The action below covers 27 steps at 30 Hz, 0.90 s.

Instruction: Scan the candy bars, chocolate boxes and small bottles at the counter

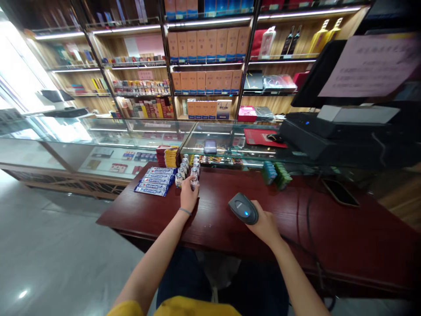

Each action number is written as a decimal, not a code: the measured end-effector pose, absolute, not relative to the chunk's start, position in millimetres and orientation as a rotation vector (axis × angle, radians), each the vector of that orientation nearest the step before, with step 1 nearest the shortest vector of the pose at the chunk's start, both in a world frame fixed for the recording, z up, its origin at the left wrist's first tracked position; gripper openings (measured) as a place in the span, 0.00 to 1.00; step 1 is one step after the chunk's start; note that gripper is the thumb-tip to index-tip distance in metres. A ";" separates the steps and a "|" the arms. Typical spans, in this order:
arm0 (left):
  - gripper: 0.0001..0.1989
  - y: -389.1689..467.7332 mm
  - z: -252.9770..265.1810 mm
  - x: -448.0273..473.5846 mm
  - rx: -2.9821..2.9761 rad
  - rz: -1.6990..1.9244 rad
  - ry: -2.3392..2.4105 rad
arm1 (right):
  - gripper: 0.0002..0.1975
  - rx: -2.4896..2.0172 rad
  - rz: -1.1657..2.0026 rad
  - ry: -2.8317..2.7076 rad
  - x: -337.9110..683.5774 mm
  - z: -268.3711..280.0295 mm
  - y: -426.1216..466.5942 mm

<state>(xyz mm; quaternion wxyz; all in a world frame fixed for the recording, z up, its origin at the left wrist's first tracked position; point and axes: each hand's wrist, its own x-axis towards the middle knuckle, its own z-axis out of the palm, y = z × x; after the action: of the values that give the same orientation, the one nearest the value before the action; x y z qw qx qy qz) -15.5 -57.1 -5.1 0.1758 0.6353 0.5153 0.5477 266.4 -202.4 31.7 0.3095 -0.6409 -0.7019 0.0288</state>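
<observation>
My right hand (265,226) is wrapped round a dark barcode scanner (243,208) with a lit blue light, held above the table. My left hand (190,195) has its fingers closed round a small bottle (194,182) at the near end of two rows of similar small bottles (185,164). Left of them, blue-and-white packets (156,181) lie in a column on the dark red wooden table (210,210). Behind these packets stand red and yellow packs (167,156) in a row. Whether the held bottle is lifted off the table, I cannot tell.
Green and teal packs (276,173) stand at the table's back right, and a phone (340,192) lies further right. A cable (309,219) crosses the table. Behind is a glass display counter (151,131); a monitor (319,74) stands at the right.
</observation>
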 end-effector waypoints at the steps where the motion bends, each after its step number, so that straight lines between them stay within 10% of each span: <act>1: 0.18 -58.2 -5.1 -19.8 1.848 1.553 1.520 | 0.18 -1.698 0.066 -1.851 265.5 33.1 -202.6; 27: 0.30 -54.1 -8.2 -14.2 2.080 1.396 1.685 | 0.19 -1.657 -0.018 -1.870 266.1 35.8 -209.4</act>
<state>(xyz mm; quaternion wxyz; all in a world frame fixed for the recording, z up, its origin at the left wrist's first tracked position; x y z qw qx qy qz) -14.2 -54.1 -8.2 0.0613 0.6877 0.5571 0.4614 266.1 -209.4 35.8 0.3160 -0.6291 -0.7101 -0.0070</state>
